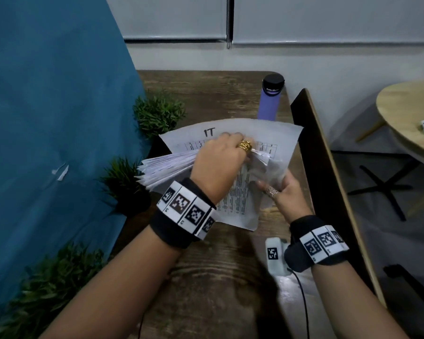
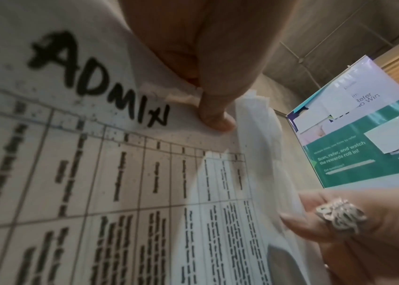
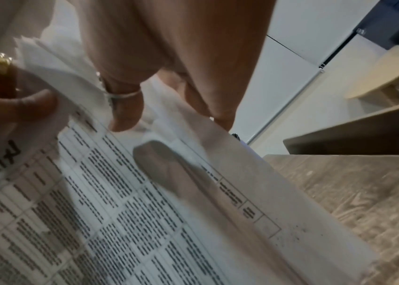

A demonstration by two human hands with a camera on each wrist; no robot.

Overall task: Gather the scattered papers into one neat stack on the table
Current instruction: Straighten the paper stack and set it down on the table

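The left hand (image 1: 218,160) is curling its fingers and thumb round a fat bunch of papers (image 1: 167,167), holding it up over the table (image 1: 220,277), and it is wearing a gold ring (image 1: 245,147). The right hand (image 1: 285,195) is pinching the loose printed sheets (image 1: 240,189) at the near right side, with a silver ring (image 1: 271,191) on one finger. One more sheet (image 1: 230,135) is lying flat under the hands, and "IT" is showing on it in black marker. The sheet (image 2: 83,154) by the left thumb is showing "ADMIN" over a printed grid. A purple bottle (image 1: 269,101) with a black cap is standing just behind the papers. Three small green plants (image 1: 158,113) are sitting along the left edge, beside a blue cloth (image 1: 54,118). The table is dark wood. A round, pale table (image 1: 406,118) is standing well apart on the right. A green poster (image 2: 364,138) is saying "Scan, refer, and watch the rewards roll in!"
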